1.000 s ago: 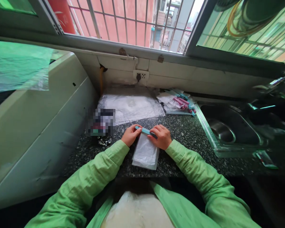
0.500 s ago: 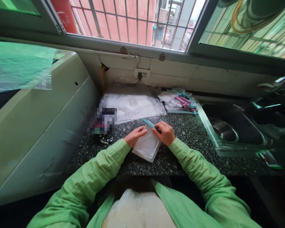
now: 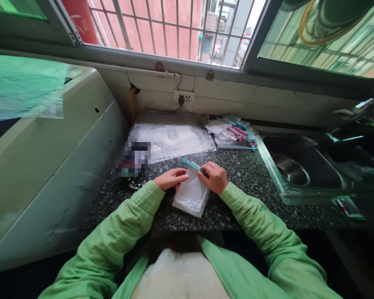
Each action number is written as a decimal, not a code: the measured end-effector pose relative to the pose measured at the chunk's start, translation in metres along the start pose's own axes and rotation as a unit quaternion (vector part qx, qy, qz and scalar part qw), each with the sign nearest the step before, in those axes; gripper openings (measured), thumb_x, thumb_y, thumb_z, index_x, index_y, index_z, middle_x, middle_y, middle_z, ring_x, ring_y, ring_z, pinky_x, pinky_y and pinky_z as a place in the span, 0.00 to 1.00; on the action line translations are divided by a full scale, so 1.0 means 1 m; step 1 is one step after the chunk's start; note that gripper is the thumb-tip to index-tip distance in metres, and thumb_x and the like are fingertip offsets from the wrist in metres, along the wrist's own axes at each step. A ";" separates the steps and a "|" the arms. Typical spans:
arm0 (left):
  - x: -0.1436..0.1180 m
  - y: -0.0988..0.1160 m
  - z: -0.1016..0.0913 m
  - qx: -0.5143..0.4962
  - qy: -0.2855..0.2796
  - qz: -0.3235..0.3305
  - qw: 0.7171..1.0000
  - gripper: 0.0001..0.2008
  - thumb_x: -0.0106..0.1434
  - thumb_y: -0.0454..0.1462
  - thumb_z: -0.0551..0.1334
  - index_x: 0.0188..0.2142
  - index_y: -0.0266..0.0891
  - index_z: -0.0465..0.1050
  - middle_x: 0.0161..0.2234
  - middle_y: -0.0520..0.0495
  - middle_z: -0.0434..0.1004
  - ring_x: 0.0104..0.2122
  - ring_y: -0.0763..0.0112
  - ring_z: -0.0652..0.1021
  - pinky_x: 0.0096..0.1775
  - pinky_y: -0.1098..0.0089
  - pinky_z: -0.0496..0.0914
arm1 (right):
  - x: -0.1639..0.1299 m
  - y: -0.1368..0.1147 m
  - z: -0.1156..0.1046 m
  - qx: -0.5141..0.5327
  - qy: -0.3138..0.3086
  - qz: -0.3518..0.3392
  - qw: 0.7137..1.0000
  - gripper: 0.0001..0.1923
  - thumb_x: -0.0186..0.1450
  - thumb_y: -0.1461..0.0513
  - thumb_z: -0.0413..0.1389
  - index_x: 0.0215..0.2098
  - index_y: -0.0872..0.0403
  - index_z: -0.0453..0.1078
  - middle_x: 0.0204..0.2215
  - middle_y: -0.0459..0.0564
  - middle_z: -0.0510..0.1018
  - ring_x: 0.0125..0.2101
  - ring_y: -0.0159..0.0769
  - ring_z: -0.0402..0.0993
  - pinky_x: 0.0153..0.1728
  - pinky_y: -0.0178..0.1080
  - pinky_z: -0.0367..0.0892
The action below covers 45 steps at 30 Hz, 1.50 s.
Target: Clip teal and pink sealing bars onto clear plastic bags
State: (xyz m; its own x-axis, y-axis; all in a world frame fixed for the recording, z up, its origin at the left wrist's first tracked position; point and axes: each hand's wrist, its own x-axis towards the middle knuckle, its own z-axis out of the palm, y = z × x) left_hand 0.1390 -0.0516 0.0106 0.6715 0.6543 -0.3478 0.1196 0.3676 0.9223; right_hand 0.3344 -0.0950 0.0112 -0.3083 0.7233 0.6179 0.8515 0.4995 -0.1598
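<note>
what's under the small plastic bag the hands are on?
The small plastic bag lies flat on the speckled counter. The left hand presses its edge; the right hand holds a teal clip. Anything beneath is hidden.

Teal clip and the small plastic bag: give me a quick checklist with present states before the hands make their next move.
1. Right hand grips the teal clip: ok.
2. Left hand rests on the small plastic bag, pinning it: ok.
3. Bag lies flat on the dark countertop: ok.
4. Clip seated along the bag's top edge: cannot tell, fingers hide the near end.
5. Spare clips within sight by the sink: ok.
6. Bag well back from the counter's front edge: not ok, its near corner lies close to it.
</note>
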 end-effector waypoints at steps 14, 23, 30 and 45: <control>0.010 -0.002 0.000 0.079 0.206 0.137 0.966 0.24 0.54 0.55 0.51 0.18 0.37 0.60 0.13 0.55 0.58 0.14 0.80 0.58 0.17 0.74 0.52 | -0.007 -0.016 0.005 -0.037 -0.031 -0.013 0.999 0.10 0.62 0.58 0.49 0.27 0.54 0.66 0.24 0.47 0.71 0.27 0.30 0.65 0.28 0.32 0.57; 0.010 -0.001 0.005 0.064 0.194 0.148 0.968 0.21 0.55 0.52 0.53 0.16 0.38 0.59 0.11 0.57 0.53 0.14 0.80 0.55 0.17 0.74 0.49 | -0.008 -0.018 0.011 -0.047 -0.031 -0.022 0.998 0.11 0.62 0.57 0.48 0.27 0.54 0.66 0.24 0.47 0.70 0.28 0.31 0.65 0.29 0.33 0.57; 0.015 -0.010 0.000 0.009 0.199 0.135 0.971 0.20 0.56 0.50 0.53 0.17 0.39 0.57 0.10 0.59 0.49 0.12 0.81 0.53 0.16 0.75 0.48 | -0.005 -0.011 0.015 -0.059 -0.030 -0.059 0.996 0.16 0.64 0.54 0.45 0.27 0.55 0.66 0.25 0.49 0.70 0.29 0.32 0.64 0.30 0.33 0.57; 0.009 -0.001 0.007 -0.120 0.195 0.076 0.970 0.20 0.54 0.51 0.56 0.19 0.39 0.54 0.09 0.63 0.45 0.08 0.85 0.49 0.13 0.78 0.41 | -0.004 -0.013 0.022 -0.004 -0.023 -0.047 0.999 0.15 0.65 0.56 0.45 0.27 0.54 0.66 0.25 0.49 0.69 0.29 0.31 0.64 0.30 0.32 0.59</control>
State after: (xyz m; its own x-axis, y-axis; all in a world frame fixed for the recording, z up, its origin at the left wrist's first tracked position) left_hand 0.1501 -0.0503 0.0071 0.3353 0.8960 -0.2910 -0.1654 0.3601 0.9181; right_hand 0.3151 -0.0945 -0.0059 -0.4058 0.6946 0.5940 0.8212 0.5624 -0.0966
